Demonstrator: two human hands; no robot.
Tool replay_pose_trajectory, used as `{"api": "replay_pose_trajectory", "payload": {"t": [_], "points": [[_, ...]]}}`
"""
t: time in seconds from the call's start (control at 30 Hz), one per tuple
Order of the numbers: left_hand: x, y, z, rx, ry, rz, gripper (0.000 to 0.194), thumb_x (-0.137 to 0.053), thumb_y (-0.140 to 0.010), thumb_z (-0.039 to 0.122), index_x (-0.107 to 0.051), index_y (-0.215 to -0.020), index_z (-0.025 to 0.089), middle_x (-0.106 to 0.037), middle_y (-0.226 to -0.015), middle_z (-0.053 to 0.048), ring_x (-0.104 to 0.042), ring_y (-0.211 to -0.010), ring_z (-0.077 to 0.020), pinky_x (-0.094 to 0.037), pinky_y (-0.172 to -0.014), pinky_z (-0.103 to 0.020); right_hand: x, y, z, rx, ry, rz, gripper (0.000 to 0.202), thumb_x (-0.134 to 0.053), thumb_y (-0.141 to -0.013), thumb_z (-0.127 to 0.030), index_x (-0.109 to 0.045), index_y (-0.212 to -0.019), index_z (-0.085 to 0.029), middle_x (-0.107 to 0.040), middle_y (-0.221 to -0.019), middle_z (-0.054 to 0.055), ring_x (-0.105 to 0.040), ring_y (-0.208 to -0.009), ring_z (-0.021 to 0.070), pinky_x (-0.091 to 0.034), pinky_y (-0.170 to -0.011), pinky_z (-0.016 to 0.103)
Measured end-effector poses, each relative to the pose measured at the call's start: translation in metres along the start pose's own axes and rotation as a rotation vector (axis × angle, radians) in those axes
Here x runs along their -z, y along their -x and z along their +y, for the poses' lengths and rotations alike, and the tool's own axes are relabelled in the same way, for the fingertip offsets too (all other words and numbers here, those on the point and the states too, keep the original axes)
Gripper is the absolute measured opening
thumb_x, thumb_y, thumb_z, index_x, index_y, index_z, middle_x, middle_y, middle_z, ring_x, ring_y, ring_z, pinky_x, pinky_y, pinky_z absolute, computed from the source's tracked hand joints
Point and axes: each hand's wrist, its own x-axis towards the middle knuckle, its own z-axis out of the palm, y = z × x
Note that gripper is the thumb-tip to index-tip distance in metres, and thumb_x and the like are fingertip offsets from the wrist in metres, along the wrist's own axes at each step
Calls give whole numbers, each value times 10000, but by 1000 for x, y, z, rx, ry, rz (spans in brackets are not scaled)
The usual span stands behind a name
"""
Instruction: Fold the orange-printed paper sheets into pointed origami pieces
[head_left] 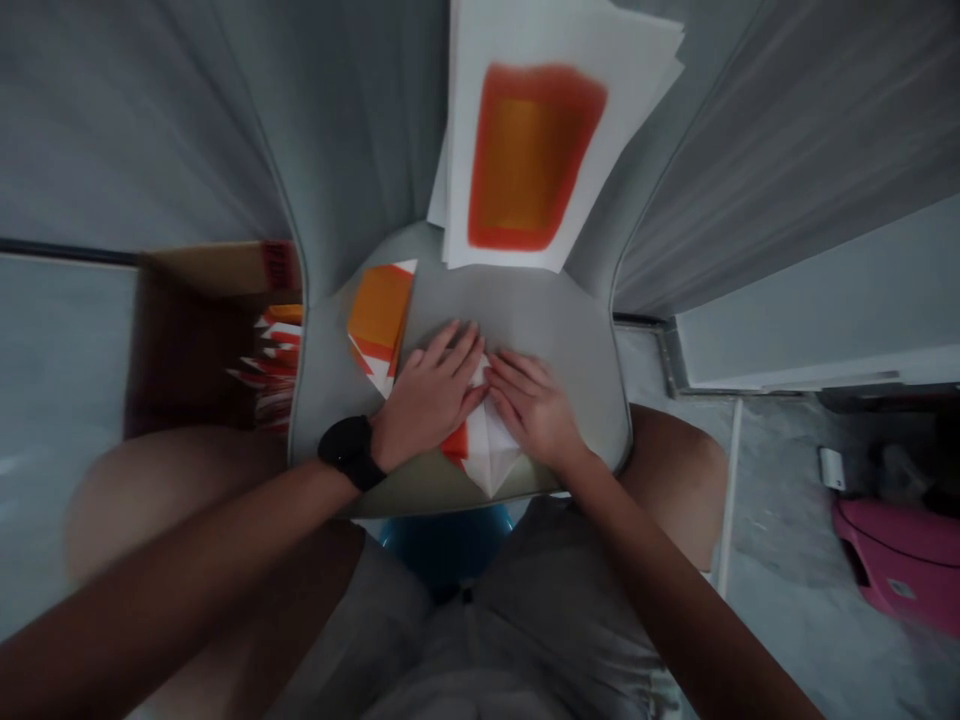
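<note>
My left hand (431,395) lies flat and open, palm down, on a folded sheet (487,445), fingers spread and pointing up and to the right; my right hand (536,410) lies flat and open beside it, fingers pointing up and to the left, so the fingertips of both nearly meet over the middle of the sheet; neither hand grips anything, both only press; the sheet is white with a red patch showing just under my left palm, and its lower end comes to a point near the front edge of the seat (525,310); I see a black watch (350,452) on my left wrist; the seat is a grey, rounded surface, and the sheet sits at its near middle, between my knees; just left of my left hand, touching or nearly touching the fingers, lies a second folded piece (379,320), orange with red and white edges, tilted; further back on the seat, leaning up against the grey backrest, a stack of paper (540,140) shows a white top sheet with an orange block ringed in red; left of the seat stands an open cardboard box (202,330) with folded red, orange and white pieces (274,360) piled at its right side; below the seat's front edge I see something blue (442,545), partly hidden by my grey shorts; far right, on the floor, well apart from all this, sits a pink thing (900,565), too blurred for me to tell what it is.
</note>
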Motion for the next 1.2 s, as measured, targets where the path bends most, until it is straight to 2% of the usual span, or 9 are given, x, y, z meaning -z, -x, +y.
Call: {"api": "replay_pose_trajectory", "payload": {"t": [0.07, 0.2, 0.37, 0.7, 1.07, 1.2], "points": [[0, 2, 0, 9, -3, 11, 596, -384, -1096, 395, -380, -1629, 130, -386, -1688, -161, -346, -1560, -361, -451, -1103, -510, 1, 0, 0, -9, 13, 2, 390, -450, -1096, -298, -706, -1373, -200, -704, -1412, 84, -554, -1429, 276, -422, -1209, 532], [0, 6, 1, -59, -21, 23, 533, -325, -1117, 344, -449, -1594, 143, -437, -1664, -130, -374, -1552, -328, -457, -1063, -482, 1, 1, -1, -13, 30, 20, 397, -449, -1091, -276, -689, -1395, -188, -701, -1415, 92, -549, -1433, 283, -429, -1199, 534], [2, 6, 2, -68, -51, 1, 544, -310, -1124, 366, -464, -1580, 111, -446, -1655, -143, -352, -1562, -346, -450, -1026, -497, -1, 2, 0, -9, 34, 25, 402, -453, -1091, -285, -682, -1406, -184, -683, -1442, 93, -539, -1440, 296, -433, -1198, 545], [5, 3, 3, -43, -37, -36, 555, -347, -1110, 378, -420, -1619, 168, -415, -1676, -127, -340, -1567, -364, -444, -1020, -505, -5, 4, 0, -72, 58, 59, 426, -443, -1087, -288, -668, -1425, -161, -626, -1506, 125, -508, -1463, 314, -448, -1198, 554], [4, 3, 2, -52, -58, -42, 567, -319, -1113, 370, -413, -1614, 123, -379, -1694, -123, -333, -1568, -353, -437, -1012, -511, -4, 3, 1, -14, 25, 55, 401, -459, -1087, -291, -698, -1384, -168, -671, -1455, 105, -500, -1474, 306, -436, -1212, 556], [5, 4, 3, -69, -37, -27, 546, -321, -1111, 325, -408, -1617, 136, -377, -1696, -117, -374, -1553, -316, -440, -1017, -488, -5, 4, 2, 9, 30, 62, 395, -459, -1090, -286, -696, -1388, -180, -682, -1441, 94, -502, -1477, 298, -429, -1220, 558]]}}
